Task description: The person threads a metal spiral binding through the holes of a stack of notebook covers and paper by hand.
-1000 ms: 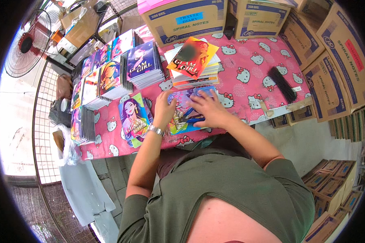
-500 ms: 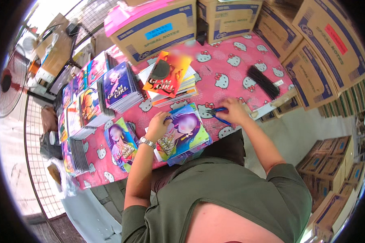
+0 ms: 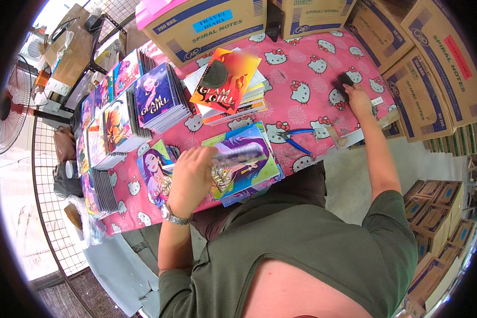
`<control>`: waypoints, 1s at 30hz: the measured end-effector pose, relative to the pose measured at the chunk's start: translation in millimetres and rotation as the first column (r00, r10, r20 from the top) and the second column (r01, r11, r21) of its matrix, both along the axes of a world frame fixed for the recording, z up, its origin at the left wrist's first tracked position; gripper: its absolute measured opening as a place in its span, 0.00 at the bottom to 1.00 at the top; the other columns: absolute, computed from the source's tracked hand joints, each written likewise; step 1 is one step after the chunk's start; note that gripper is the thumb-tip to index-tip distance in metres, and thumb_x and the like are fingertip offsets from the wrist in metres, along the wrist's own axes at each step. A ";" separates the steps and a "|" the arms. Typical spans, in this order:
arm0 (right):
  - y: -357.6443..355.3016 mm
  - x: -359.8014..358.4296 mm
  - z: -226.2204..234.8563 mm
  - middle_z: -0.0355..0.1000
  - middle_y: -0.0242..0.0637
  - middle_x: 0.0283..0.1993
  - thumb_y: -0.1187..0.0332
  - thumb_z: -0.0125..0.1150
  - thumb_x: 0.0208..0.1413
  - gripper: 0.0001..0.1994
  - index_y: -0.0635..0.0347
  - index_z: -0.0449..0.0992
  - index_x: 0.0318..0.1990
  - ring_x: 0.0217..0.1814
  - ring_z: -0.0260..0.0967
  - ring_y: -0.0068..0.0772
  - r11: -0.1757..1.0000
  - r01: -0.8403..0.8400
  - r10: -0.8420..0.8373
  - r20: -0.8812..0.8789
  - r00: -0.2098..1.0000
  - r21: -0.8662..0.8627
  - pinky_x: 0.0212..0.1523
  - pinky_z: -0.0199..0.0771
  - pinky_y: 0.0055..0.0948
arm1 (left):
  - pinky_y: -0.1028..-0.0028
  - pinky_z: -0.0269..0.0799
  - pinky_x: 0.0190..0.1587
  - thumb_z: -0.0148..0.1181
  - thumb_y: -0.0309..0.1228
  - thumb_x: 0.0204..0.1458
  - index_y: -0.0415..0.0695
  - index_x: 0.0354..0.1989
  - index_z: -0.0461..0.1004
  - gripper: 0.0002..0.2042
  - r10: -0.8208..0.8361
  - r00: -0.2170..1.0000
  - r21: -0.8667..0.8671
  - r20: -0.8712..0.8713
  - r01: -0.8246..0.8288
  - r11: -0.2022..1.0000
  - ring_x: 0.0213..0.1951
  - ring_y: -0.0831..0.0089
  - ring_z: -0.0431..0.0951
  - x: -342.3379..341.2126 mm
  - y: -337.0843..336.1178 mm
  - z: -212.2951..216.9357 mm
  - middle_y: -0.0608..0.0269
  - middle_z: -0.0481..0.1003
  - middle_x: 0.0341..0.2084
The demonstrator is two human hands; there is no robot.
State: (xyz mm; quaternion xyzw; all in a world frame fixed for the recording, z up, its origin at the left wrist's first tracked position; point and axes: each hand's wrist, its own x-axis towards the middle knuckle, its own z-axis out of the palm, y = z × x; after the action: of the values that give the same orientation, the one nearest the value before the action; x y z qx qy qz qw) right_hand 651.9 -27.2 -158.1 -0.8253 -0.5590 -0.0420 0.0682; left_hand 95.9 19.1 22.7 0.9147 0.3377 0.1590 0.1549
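My left hand (image 3: 192,172) grips a thin notebook (image 3: 241,156), seen nearly edge-on and blurred, lifted over a stack of cover sheets (image 3: 275,168) with a purple-haired figure. At the far right, my right hand (image 3: 360,100) reaches into a bundle of black binding coils (image 3: 341,84), its fingers closed at the bundle's edge. How many coils they pinch is hidden. Blue-handled pliers (image 3: 298,147) lie on the pink cloth beside the stack, between my hands. Another notebook (image 3: 155,172) with a similar cover lies left of my left hand.
A pink patterned cloth (image 3: 302,69) covers the table. Stacks of spiral notebooks (image 3: 156,100) fill its left side. An orange-covered notebook (image 3: 225,79) tops a pile with a dark round object (image 3: 215,74) on it. Cardboard boxes (image 3: 217,32) line the back and right; a fan (image 3: 16,106) stands left.
My right hand has let go of the pliers and moved right to the black coils. My left hand has raised the notebook off the stack and tilted it.
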 end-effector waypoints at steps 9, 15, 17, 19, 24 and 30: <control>-10.8 -145.7 91.0 0.74 0.49 0.48 0.72 0.53 0.63 0.14 0.60 0.75 0.55 0.54 0.73 0.53 0.932 -0.152 0.321 -0.551 0.771 0.330 0.51 0.75 0.41 | 0.60 0.66 0.51 0.59 0.22 0.46 0.43 0.46 0.74 0.16 0.082 0.994 0.236 -0.070 -0.063 0.970 0.42 0.59 0.75 15.8 -28.4 -16.7 0.57 0.76 0.39; -58.9 -335.4 97.0 0.36 0.58 0.80 0.52 0.52 0.68 0.44 0.64 0.32 0.77 0.83 0.35 0.52 0.781 -0.430 0.581 -0.780 0.234 0.453 0.78 0.41 0.40 | 0.57 0.65 0.54 0.59 0.27 0.46 0.43 0.45 0.72 0.16 0.104 0.994 0.261 0.016 -0.104 0.960 0.46 0.59 0.75 46.3 -20.5 -36.1 0.58 0.76 0.40; -57.1 -352.6 94.2 0.41 0.56 0.80 0.49 0.46 0.71 0.40 0.68 0.40 0.77 0.83 0.38 0.51 0.771 -0.344 0.610 -0.776 0.159 0.536 0.77 0.43 0.38 | 0.58 0.65 0.55 0.59 0.25 0.45 0.43 0.45 0.72 0.16 0.041 0.998 0.246 0.040 -0.049 0.968 0.46 0.59 0.75 51.2 -22.9 -42.2 0.58 0.76 0.40; -46.8 -332.4 102.0 0.56 0.55 0.73 0.54 0.49 0.71 0.31 0.66 0.54 0.73 0.77 0.53 0.49 0.771 -0.373 0.603 -0.780 0.168 0.516 0.73 0.54 0.37 | 0.58 0.66 0.55 0.59 0.23 0.45 0.43 0.45 0.73 0.16 -0.003 0.996 0.232 0.085 -0.017 0.973 0.45 0.59 0.75 46.7 -19.8 -46.8 0.58 0.76 0.40; -24.9 -303.4 145.8 0.76 0.41 0.40 0.73 0.62 0.60 0.13 0.56 0.79 0.52 0.42 0.75 0.40 0.758 -0.463 0.630 -0.697 0.341 0.459 0.44 0.74 0.37 | 0.59 0.68 0.54 0.58 0.20 0.48 0.41 0.48 0.73 0.16 -0.126 0.982 0.127 0.144 0.108 0.986 0.46 0.57 0.75 28.2 -13.1 -33.5 0.57 0.77 0.42; -12.1 -298.0 141.2 0.74 0.39 0.38 0.76 0.64 0.54 0.16 0.57 0.80 0.51 0.43 0.74 0.41 0.699 -0.555 0.701 -0.588 0.404 0.451 0.45 0.75 0.36 | 0.60 0.69 0.55 0.59 0.22 0.51 0.40 0.46 0.74 0.13 -0.096 0.968 0.092 0.231 0.077 0.993 0.45 0.56 0.76 31.3 -12.9 -35.7 0.56 0.77 0.40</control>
State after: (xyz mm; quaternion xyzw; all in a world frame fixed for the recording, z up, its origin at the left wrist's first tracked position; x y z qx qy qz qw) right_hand 353.8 -39.3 -16.9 -0.4869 -0.7458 0.2651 0.3695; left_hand 127.1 6.2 -13.0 0.9090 0.2700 0.2729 0.1625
